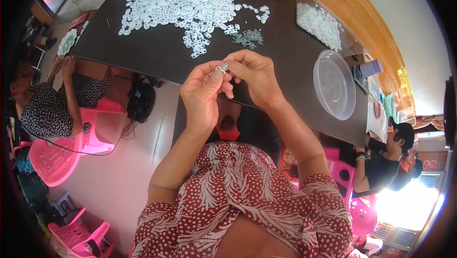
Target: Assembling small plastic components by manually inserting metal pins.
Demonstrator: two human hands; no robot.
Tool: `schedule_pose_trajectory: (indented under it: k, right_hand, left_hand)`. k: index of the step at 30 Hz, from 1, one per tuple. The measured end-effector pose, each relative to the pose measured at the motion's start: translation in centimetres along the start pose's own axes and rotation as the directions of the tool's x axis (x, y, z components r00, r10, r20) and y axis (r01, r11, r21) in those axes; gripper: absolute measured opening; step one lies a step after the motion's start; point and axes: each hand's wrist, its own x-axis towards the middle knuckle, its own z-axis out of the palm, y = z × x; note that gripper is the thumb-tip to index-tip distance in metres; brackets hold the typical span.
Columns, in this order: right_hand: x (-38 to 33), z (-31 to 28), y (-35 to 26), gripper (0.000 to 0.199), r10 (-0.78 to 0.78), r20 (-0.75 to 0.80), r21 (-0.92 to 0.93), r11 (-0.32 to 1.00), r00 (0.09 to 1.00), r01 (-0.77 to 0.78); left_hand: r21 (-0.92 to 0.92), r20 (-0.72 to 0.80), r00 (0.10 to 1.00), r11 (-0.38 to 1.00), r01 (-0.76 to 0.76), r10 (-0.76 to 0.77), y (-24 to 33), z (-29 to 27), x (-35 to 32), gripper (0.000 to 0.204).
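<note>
dark table point(157, 51) behind; both hands point(202, 91) pinching small white piece point(220, 69).

White pieces point(178, 8), dark brown table point(289, 63)

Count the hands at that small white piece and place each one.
2. The left hand pinches the small white piece from the left; the right hand meets it from the right. Fingers partly hide the piece, but neither hand is hidden.

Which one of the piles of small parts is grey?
The pile of thin grey pieces just beyond the right hand; the other piles are white.
</note>
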Motion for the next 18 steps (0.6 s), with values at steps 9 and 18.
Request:
schedule_pose_trajectory:
  k: [9,18]
  right_hand:
    - [-0.6,0.2,-0.5,0.013,-0.035,-0.075,0.006,0.999,0.997,0.036]
    - [-0.9,-0.3,-1.1,0.013,-0.016,-0.016,-0.094,0.995,1.0,0.015]
  left_hand:
    - [0.053,0.005,1.0,0.998,0.021,-0.021,0.3,0.0,-0.8,0.017]
    - [0.212,-0.003,0.999,0.976,-0.043,0.045,0.4,-0.3,-1.3,0.017]
